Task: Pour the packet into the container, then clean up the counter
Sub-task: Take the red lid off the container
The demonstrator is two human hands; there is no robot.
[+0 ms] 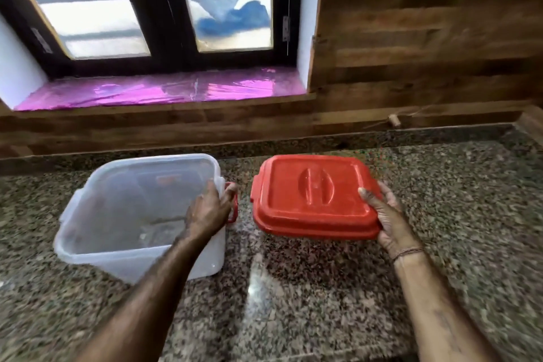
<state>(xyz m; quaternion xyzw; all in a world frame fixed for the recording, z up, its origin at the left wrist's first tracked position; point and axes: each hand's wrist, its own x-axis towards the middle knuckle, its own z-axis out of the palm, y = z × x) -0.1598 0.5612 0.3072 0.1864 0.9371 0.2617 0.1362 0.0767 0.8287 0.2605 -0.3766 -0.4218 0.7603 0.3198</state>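
Two hands busy | left hand (pixel 210 209) grips right rim of lidless translucent square plastic container (pixel 152 160), near-left | right hand (pixel 388 220) pinches red square plastic lid (pixel 314 197) just right of it | packet unseen

A speckled granite counter (pixel 293 288) meets a wood-plank wall (pixel 411 53) below a dark-framed window (pixel 164 9).

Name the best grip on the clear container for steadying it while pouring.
Grip the clear container at its right rim, from above, where the left hand holds it. The red lid is off, so fingers can hook inside the wall, thumb outside by the red side handle. The smooth, wide walls likely offer little else.
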